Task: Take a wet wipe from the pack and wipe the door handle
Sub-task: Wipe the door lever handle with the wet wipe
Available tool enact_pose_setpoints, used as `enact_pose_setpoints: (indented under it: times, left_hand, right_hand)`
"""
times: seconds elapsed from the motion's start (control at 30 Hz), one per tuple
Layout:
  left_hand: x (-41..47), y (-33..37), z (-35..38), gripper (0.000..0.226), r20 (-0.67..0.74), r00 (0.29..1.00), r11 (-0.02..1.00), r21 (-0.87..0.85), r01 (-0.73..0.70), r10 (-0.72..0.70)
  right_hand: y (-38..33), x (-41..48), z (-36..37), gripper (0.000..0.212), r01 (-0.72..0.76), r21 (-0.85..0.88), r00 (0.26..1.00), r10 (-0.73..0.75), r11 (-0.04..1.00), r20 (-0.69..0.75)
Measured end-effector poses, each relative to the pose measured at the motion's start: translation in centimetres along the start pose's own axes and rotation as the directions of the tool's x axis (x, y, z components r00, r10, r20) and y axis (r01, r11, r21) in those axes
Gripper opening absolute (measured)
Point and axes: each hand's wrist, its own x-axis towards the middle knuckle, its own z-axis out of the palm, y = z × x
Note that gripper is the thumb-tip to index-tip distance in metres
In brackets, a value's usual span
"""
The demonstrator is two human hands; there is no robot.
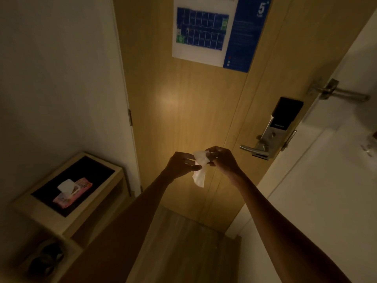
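A white wet wipe [199,173] hangs between both hands in front of the wooden door [183,103]. My left hand [182,164] pinches its left side, and my right hand [221,158] pinches its top right corner. The silver lever door handle [250,149] juts left from an electronic lock plate [274,127], just right of my right hand and apart from it. The pink wipe pack [72,193] lies on a low stand at the left, lid flipped up, with a white wipe poking out.
The wooden stand [95,203] with a dark top fills the lower left, with a bin-like object [43,260] below it. A white door [326,170] with its own metal handle [336,91] stands at the right. A blue floor plan [214,31] hangs on the wooden door.
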Motion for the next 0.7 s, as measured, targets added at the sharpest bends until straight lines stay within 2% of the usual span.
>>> enact_pose_setpoints:
  times: [0.13, 0.23, 0.37, 0.53, 0.7]
  left_hand:
    - [1.6, -1.2, -0.6, 0.033, -0.023, 0.999, 0.998, 0.060, -0.024, 0.025]
    - [3.2, -2.2, -1.7, 0.025, -0.075, 0.995, 0.997, 0.033, 0.076, -0.073]
    - [6.2, -3.6, -3.0, 0.030, -0.099, 0.983, 0.988, -0.002, 0.153, -0.152]
    - [9.1, -4.0, -1.8, 0.034, -0.004, 0.990, 0.990, -0.019, 0.142, -0.142]
    - [10.7, -3.9, 2.9, 0.028, 0.121, 0.986, 0.992, -0.042, 0.120, -0.115]
  right_hand:
    - [-0.3, 1.4, 0.9, 0.018, -0.050, 0.047, 0.999, 0.051, 0.998, -0.014]
    - [-1.2, 3.1, 2.0, 0.016, -0.062, 0.024, 0.998, 0.062, 0.998, -0.005]
    - [-2.3, 5.3, 2.5, 0.018, -0.076, 0.019, 0.997, 0.076, 0.997, -0.010]
    - [-0.7, 6.2, 1.4, 0.019, -0.137, 0.080, 0.988, 0.141, 0.987, -0.056]
    - [3.9, 5.5, -1.4, 0.012, -0.148, 0.090, 0.975, 0.161, 0.985, -0.154]
